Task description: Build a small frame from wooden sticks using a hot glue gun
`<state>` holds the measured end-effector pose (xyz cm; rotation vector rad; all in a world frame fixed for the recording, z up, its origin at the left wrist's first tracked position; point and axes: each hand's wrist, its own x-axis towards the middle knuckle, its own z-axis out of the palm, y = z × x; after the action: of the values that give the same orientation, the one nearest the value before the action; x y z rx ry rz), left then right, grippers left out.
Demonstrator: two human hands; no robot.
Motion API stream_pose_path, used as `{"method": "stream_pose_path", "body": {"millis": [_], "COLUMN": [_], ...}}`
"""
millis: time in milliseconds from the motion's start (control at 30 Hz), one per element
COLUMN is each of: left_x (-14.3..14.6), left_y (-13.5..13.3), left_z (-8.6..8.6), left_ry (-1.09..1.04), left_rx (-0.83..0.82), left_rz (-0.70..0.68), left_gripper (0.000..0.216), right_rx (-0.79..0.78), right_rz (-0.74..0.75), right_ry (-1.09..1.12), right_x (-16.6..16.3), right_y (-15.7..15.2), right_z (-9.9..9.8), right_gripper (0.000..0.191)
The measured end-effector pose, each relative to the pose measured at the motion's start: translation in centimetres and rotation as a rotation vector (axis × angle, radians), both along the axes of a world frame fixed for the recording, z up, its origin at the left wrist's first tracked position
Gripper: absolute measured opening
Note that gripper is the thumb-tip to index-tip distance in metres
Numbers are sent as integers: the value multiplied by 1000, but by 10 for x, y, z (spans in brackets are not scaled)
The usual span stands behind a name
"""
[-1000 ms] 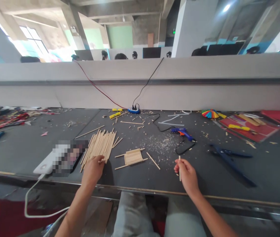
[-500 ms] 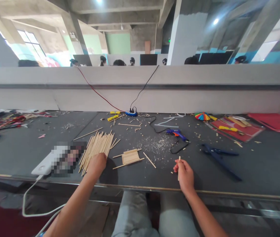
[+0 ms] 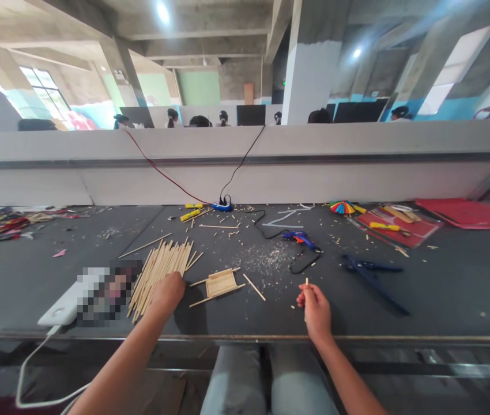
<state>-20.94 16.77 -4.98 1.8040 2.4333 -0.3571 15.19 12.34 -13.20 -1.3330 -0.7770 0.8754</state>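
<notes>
My right hand pinches a short wooden stick upright above the table's front part. My left hand is at the right edge of a pile of thin wooden sticks, back turned up; its fingers are hidden, so their grip does not show. Between my hands lies a small stick frame, with a flat slatted middle and two longer sticks along its sides. A loose wooden stick rests just right of it.
Dark blue cutters lie right of my right hand. Behind are a blue glue gun with its cable, a power socket and scattered chips. A white power bank sits at left, red sheets at far right.
The camera view has shifted slightly, so the table appears lower and further left. Both hands stay in nearly the same places, the right still pinching the short stick.
</notes>
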Motion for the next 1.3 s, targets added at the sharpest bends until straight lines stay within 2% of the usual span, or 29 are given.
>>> {"method": "stream_pose_path", "body": {"millis": [400,567,767,933,1000,1067,1200,1300], "left_x": [5,-2,-13,7,26,50,101,127], "left_y": [11,13,13,1,-11,-27,-59,-72], "left_z": [2,6,24,37,33,22,-13,-40], "left_ry": [-51,-115,-235,-454,-591,-749,-1045,-1205], "left_rx": [9,40,192,360,398,417,404,385], "left_rz": [23,73,180,174,135,72,-39,-69], "left_gripper": [33,32,29,29,26,24,28,34], "right_rx": [19,28,15,10,10,11,13,6], "right_rz": [-20,-23,-19,-22,-19,-14,-3,0], "right_ry": [19,21,19,23,28,30,18,-16], "right_x": [1,1,2,2,1,1,1,2], "right_y": [0,0,0,-1,-3,-4,-4,-2], "right_z": [1,1,-4,-1,3,7,12,12], "right_gripper": [26,27,29,33,36,40,47,50]}}
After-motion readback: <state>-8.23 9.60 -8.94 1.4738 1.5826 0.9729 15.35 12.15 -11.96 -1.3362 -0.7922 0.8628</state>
